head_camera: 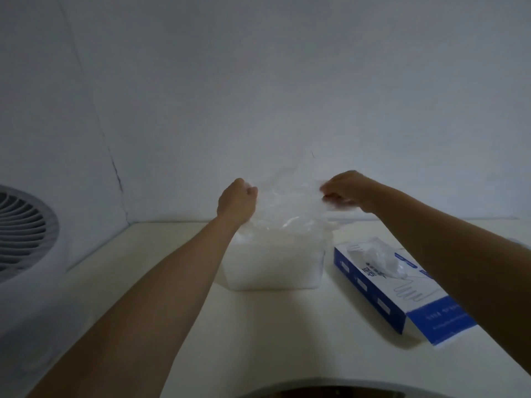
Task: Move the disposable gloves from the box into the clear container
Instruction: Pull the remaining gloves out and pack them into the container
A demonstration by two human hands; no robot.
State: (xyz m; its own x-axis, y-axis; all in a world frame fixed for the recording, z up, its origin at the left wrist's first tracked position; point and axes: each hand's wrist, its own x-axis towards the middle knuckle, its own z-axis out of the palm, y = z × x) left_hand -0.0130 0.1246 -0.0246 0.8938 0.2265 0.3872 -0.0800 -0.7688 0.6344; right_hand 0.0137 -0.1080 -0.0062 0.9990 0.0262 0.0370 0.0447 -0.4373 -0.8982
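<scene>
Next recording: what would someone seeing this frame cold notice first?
The two raised hands at centre: the left hand and right hand each pinch an edge of a thin clear glove stretched between them above the clear container on the table. Right of the container lies the blue-and-white box, another glove poking from its opening. A round grey fan sits at the far left edge.

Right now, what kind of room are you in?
Probably a room at home, maybe a kitchen or utility corner. A pale table meets a bare white wall, a round fan stands at the left, and a blue glove box lies beside a clear container.
</scene>
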